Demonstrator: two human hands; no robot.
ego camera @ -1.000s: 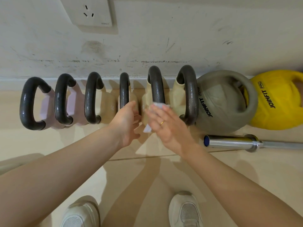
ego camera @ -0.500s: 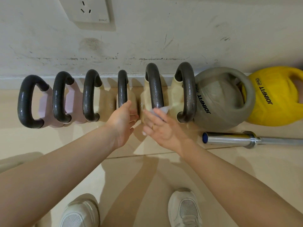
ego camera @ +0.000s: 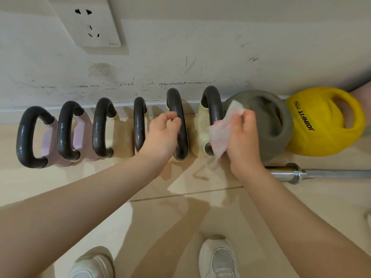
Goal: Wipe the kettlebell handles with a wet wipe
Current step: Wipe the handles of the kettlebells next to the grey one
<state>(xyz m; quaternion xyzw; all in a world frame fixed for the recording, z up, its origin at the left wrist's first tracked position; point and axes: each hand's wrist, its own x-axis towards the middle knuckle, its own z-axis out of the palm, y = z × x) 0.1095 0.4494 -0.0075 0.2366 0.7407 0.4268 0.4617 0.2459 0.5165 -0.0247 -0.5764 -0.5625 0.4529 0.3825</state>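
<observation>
The right hand point(ego camera: 242, 137) pinches the wet wipe point(ego camera: 220, 135) against the sixth kettlebell handle point(ego camera: 213, 109), the left hand point(ego camera: 161, 137) curls its fingers around the fifth kettlebell handle point(ego camera: 176, 105), the grey kettlebell point(ego camera: 275, 121) and barbell point(ego camera: 313, 174) crowding the right.

A home workout corner, by the look of it.
I stand over kettlebells point(ego camera: 140, 125) lined along a scuffed wall point(ego camera: 200, 57) with a socket point(ego camera: 94, 23), a barbell point(ego camera: 321, 174) on the tiled floor point(ego camera: 180, 217).

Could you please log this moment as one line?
right hand: holds wet wipe at sixth dark handle | left hand: fingers curled at fifth dark handle
</observation>
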